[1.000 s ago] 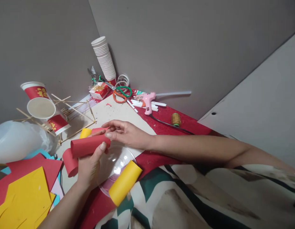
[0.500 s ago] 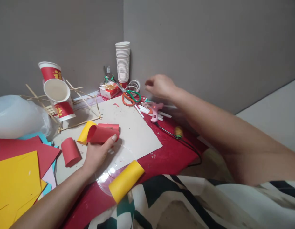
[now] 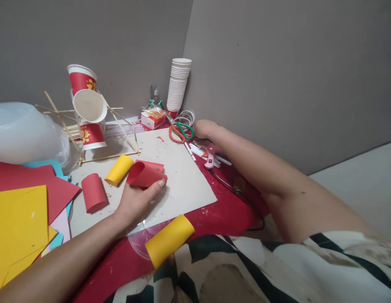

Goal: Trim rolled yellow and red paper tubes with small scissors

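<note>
My left hand [image 3: 137, 202] is closed on a loosely rolled red paper sheet [image 3: 144, 174], thumb on top, and holds it just above the beige cardboard [image 3: 186, 187]. My right hand [image 3: 204, 127] is stretched to the back of the table and rests over the pink glue gun [image 3: 211, 155] and the white glue sticks [image 3: 195, 149]. Its fingers are hidden behind its back and wrist. A yellow paper roll [image 3: 119, 169] and a red paper roll [image 3: 93, 192] lie left of my left hand. Another yellow roll [image 3: 169, 240] lies near the front edge on a clear plastic disc [image 3: 137, 242].
A stack of white cups [image 3: 179, 84] stands in the wall corner, with scissors [image 3: 181, 132] and a small red box [image 3: 153, 120] beside it. Red-and-white paper cups [image 3: 88, 109] sit on a stick frame. Coloured paper sheets [image 3: 18, 219] and a plastic bag [image 3: 21, 134] fill the left.
My right hand let go of the red paper, swung to the back of the table and came down on the glue gun. My left hand kept the paper, which has loosened.
</note>
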`<move>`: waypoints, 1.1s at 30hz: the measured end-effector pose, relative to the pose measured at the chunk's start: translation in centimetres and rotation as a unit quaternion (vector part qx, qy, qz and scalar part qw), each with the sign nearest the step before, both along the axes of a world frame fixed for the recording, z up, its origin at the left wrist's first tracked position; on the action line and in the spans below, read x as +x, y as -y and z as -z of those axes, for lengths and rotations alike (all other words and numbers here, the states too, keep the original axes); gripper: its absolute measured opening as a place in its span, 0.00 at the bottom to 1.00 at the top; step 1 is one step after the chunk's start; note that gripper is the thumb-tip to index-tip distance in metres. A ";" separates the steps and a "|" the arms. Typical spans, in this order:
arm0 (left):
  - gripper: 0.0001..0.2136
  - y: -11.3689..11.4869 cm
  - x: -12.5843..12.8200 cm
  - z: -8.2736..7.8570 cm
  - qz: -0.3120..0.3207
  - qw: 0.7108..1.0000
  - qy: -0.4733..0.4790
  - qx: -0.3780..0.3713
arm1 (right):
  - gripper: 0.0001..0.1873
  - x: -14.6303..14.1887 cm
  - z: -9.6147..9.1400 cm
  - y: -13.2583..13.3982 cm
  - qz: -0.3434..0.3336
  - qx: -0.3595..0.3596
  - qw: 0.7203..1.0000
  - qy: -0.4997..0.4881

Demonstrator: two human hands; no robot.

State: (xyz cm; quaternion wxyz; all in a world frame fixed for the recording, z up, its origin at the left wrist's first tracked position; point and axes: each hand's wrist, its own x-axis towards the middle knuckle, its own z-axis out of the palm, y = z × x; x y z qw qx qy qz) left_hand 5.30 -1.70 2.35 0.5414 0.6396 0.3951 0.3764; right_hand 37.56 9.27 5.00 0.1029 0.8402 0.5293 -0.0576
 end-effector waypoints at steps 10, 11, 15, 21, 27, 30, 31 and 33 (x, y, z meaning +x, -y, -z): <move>0.13 0.2 0.0 0.5 0.013 0.999 0.040 -0.029 | 0.16 0.9 -1.1 0.7 -0.023 0.179 0.980 -0.090; 0.13 0.2 0.0 0.3 0.014 0.998 0.052 -0.041 | 0.16 1.1 -1.7 1.2 -0.025 0.209 0.973 -0.096; 0.14 -0.2 -0.3 -0.5 0.020 0.992 0.094 -0.087 | 0.15 0.6 -4.2 3.7 -0.030 0.345 0.929 -0.129; 0.15 -0.9 -1.2 -2.2 0.072 0.984 0.142 -0.084 | 0.06 -6.5 -4.5 9.7 -0.063 0.496 0.811 -0.304; 0.12 -0.3 -1.2 -3.2 0.070 0.975 0.176 -0.118 | 0.04 -13.4 -2.6 15.0 -0.123 0.462 0.692 -0.541; 0.10 -0.2 -1.0 -3.1 0.046 0.975 0.183 -0.120 | 0.05 -13.9 -2.0 15.5 -0.119 0.489 0.670 -0.546; 0.10 -0.2 -1.0 -3.1 0.035 0.976 0.185 -0.111 | 0.06 -13.9 -1.8 15.4 -0.115 0.500 0.660 -0.550; 0.09 -0.4 -0.9 -3.0 0.009 0.979 0.184 -0.083 | 0.08 -13.5 -1.3 15.1 -0.105 0.515 0.634 -0.567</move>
